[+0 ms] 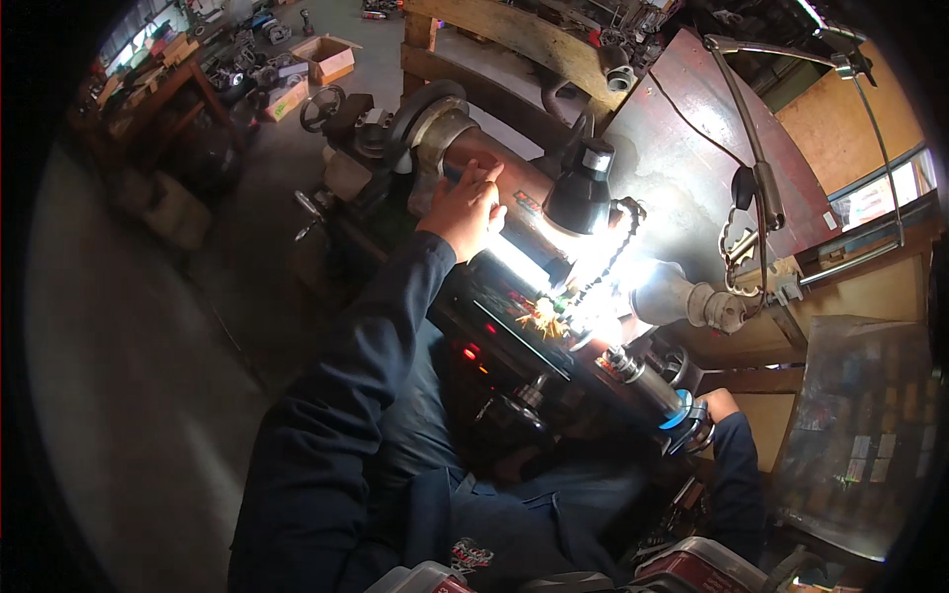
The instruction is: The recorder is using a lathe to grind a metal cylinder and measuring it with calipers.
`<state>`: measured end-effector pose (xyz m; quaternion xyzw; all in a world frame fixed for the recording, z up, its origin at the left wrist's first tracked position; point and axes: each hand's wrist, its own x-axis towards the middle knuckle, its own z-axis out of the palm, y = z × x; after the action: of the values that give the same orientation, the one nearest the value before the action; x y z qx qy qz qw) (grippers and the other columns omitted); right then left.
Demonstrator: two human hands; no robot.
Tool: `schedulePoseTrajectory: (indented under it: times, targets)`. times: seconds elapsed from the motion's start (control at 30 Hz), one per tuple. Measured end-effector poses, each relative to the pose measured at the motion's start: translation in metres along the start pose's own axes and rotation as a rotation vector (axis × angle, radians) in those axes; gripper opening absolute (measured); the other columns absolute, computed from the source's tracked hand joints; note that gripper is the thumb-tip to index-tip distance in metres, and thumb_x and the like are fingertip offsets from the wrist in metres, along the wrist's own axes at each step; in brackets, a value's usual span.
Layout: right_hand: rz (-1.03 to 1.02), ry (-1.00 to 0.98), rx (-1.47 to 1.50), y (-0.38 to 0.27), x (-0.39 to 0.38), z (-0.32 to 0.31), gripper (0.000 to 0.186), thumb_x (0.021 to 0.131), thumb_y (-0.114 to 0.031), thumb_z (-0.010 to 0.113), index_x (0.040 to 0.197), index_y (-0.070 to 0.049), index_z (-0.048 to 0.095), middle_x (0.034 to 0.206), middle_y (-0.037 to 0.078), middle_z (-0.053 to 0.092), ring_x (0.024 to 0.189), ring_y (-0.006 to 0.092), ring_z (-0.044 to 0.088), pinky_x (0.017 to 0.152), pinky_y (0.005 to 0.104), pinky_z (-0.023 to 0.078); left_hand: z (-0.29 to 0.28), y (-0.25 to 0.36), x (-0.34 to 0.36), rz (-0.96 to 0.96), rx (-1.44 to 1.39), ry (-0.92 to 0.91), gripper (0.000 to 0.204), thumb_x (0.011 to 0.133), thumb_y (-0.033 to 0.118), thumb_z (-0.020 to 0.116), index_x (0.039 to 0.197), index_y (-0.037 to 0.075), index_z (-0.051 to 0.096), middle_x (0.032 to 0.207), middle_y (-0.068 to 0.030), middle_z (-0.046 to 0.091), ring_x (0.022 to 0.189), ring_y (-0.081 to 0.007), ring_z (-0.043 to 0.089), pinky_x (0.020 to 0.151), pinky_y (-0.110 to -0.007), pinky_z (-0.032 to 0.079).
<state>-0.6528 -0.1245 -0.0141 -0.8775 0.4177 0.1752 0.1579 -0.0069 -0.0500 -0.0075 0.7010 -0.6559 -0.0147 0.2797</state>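
In the head view, my left hand [467, 212] lies with its fingers stretched out on the reddish-brown cylindrical housing [509, 178] of a lathe-like machine. At the machine's right end my right hand [720, 403] is closed round the rim of a small metal handwheel, beside a blue ring [678, 409]; some of its fingers are hidden. A black work lamp [579, 193] shines down between the hands, and the glare washes out the middle of the machine. Orange streaks like sparks or shavings [546, 317] show below the glare. A metal tailstock barrel [645, 385] leads toward the handwheel.
A jointed lamp arm [736, 109] and a hanging chain [620, 247] stand over the machine. Behind are a reddish board [682, 109] and wooden beams [494, 59]. A clear, scuffed sheet [850, 435] hangs at the right. Cardboard boxes [326, 59] and metal parts lie far left.
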Motion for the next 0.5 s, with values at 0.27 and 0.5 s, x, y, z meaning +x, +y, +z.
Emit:
schedulePoseTrajectory:
  times: [0.27, 0.5]
  targets:
    - [0.645, 1.166, 0.107, -0.184, -0.039, 0.015, 0.052, 0.096, -0.023, 0.048, 0.141, 0.0, 0.039, 0.138, 0.024, 0.048, 0.122, 0.0392, 0.05, 0.101, 0.0469, 0.039, -0.003, -0.009, -0.007, -0.005, 0.018, 0.001, 0.059, 0.096, 0.023, 0.054, 0.148, 0.011, 0.029, 0.135, -0.0111, 0.053, 0.142, -0.0322, 0.031, 0.108, -0.061, 0.028]
    - [0.534, 1.38, 0.172, -0.197, -0.028, 0.069, 0.046, 0.099, -0.016, 0.039, 0.143, -0.002, 0.036, 0.138, 0.026, 0.048, 0.121, 0.0411, 0.053, 0.103, 0.0444, 0.042, -0.002, -0.007, -0.007, -0.012, 0.002, -0.019, 0.059, 0.096, 0.021, 0.054, 0.149, 0.011, 0.029, 0.133, -0.0108, 0.054, 0.142, -0.0333, 0.031, 0.109, -0.061, 0.028]
